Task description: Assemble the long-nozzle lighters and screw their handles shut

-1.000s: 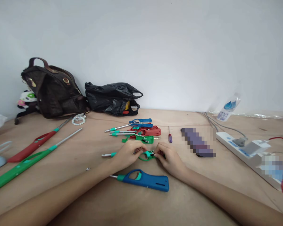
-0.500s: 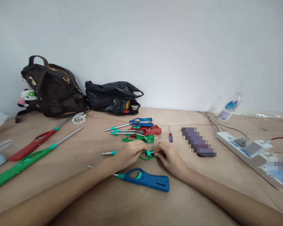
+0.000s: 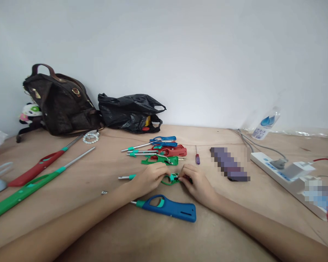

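Fitting of small parts into a green lighter body [image 3: 170, 179] is judged to be in hand. It is held low on the tabletop [image 3: 104, 236], with the fingers of the left hand [image 3: 149, 178] and right hand [image 3: 198, 183] closed on it. Fine, steady pressure is called for next.

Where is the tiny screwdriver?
In the head view, the small screwdriver with a purple handle lies on the wooden table, just right of the pile of red, blue and green lighter shells, beyond the right hand.

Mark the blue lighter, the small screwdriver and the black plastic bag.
blue lighter [image 3: 173, 209], head view, on its handle.
small screwdriver [image 3: 197, 159], head view, on its handle.
black plastic bag [image 3: 128, 111], head view, on its crumpled middle.
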Motion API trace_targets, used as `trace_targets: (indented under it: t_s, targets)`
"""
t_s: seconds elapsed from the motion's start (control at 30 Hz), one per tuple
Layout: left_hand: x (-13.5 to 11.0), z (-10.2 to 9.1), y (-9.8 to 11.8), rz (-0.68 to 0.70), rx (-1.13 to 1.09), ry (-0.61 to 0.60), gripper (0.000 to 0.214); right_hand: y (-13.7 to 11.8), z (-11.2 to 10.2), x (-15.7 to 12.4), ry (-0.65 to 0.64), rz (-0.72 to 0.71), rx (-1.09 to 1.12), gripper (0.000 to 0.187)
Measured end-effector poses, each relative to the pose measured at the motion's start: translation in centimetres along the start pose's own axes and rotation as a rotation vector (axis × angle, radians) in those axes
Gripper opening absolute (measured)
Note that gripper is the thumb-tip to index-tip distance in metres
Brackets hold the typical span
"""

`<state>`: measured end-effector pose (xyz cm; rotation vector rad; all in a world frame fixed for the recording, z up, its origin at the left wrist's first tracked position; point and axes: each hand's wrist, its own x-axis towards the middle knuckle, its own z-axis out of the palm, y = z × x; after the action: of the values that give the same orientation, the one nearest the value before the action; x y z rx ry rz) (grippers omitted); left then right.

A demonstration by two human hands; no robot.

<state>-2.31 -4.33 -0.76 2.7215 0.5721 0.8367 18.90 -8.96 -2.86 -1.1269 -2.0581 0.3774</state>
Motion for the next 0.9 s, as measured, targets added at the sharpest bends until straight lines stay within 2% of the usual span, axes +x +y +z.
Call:
trace_targets:
  t_s: [0.37,0.67,0.9]
  targets:
    - [-0.08,-0.05,0.02,-0.008,0.050,-0.057,0.028,-0.13,-0.25,-0.13,-0.025,-0.076,-0.064,0.018]
    - [-0.22,-0.26,-0.30,0.116,0.196,-0.105,0.033,-0.38,-0.15,-0.21,-0.005,-0.121,-0.105,0.019]
    - [-0.25,-0.42,-0.50,0.088,0.014,-0.101,0.031,-0.28,-0.15,-0.21,-0.003,-0.153,-0.142,0.017]
